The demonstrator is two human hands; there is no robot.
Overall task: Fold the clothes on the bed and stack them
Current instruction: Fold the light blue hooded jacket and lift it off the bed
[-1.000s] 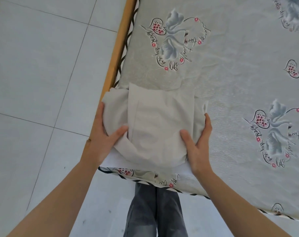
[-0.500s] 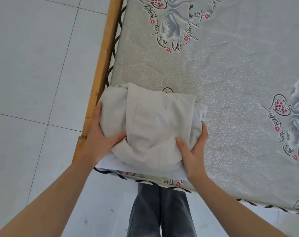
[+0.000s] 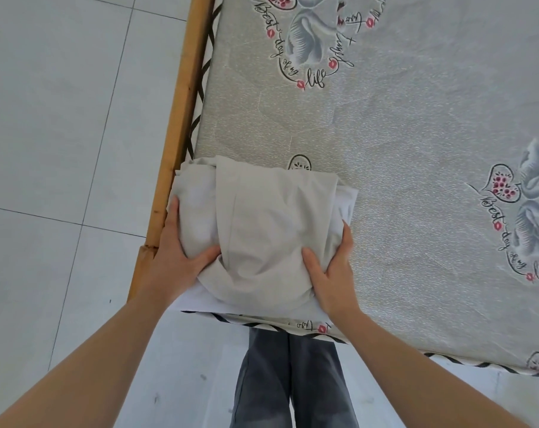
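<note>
At the near left corner of the bed (image 3: 400,143), a folded beige garment (image 3: 262,230) sits on top of a flat white folded piece (image 3: 345,199), the two making a small stack just beside the wooden bed frame (image 3: 181,125). The left hand (image 3: 178,261) grips the left side of the bundle, thumb on top and fingers curled round its edge; the right hand (image 3: 333,270) grips the right side the same way. Both folds look finished, so this step seems to be setting or squaring the stack. No other loose clothes show on the printed mattress cover in this view, so the task appears close to done, though the far part of the bed is out of sight.
</note>
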